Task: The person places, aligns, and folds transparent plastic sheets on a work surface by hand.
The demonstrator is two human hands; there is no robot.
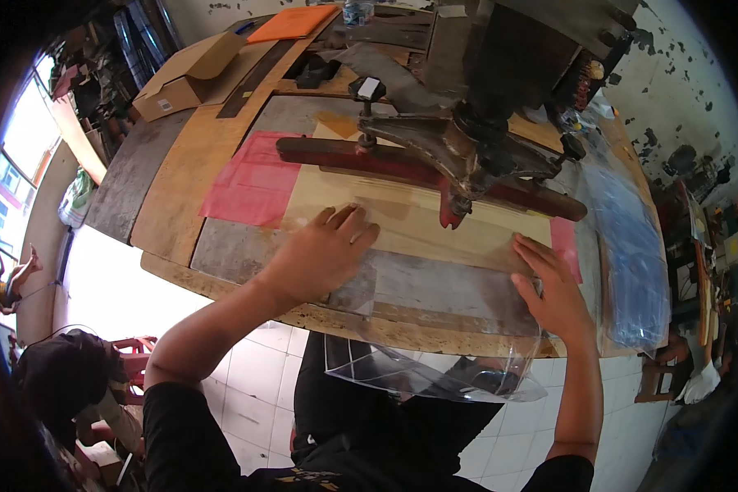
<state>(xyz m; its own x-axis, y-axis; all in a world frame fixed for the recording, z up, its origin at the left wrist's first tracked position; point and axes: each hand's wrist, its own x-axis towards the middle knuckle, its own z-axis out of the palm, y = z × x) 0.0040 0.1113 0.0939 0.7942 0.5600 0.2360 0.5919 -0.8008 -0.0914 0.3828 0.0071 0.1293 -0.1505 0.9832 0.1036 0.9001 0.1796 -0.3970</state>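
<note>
A clear plastic sheet [443, 287] lies on the table between my hands, and its lower part hangs over the front edge. My left hand [324, 250] rests with bent, parted fingers at the sheet's left side, fingertips on the yellowish sheet [418, 221]. At the right side my right hand [553, 287] lies with fingers stretched and thumb apart, touching the plastic near the yellowish sheet's right end. Just beyond my hands, a long dark red press bar [361, 160] hangs from a metal press head [467, 131] above the yellowish sheet.
Pink sheeting [250, 180] shows at the left of the yellowish sheet. Clear bluish plastic sheets [631, 254] are stacked at the right. A cardboard box [189, 78] and an orange folder-like item [293, 24] sit at the back left. Another person [74, 377] is low at the left.
</note>
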